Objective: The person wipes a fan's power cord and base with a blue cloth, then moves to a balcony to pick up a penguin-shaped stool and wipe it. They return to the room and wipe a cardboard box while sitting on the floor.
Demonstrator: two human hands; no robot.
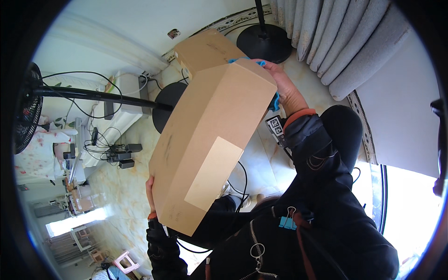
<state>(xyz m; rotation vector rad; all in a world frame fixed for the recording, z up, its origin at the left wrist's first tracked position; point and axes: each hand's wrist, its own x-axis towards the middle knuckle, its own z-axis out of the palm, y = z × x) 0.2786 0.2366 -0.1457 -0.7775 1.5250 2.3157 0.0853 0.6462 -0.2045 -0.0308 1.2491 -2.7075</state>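
Note:
A long brown cardboard box [210,129] is held up slantwise in front of my body, with a lighter rectangular patch [214,175] on its near side. My left hand [150,196] grips the box's lower left edge; most of its fingers are hidden behind the cardboard. At the upper right end, my right hand [284,84] holds a blue cloth [275,102] against the box. Parts of that cloth show on both sides of the hand, and its fingertips are hidden. A device with a printed code [275,126] sits at my right wrist.
Behind the held box, another cardboard box [210,50] stands near the wall. Round black stand bases [265,42] rest on the marble-look floor. A black pedestal fan [28,108] reaches in from the left, near black adapters and tangled cables [119,154]. Grey curtains [332,38] hang at right.

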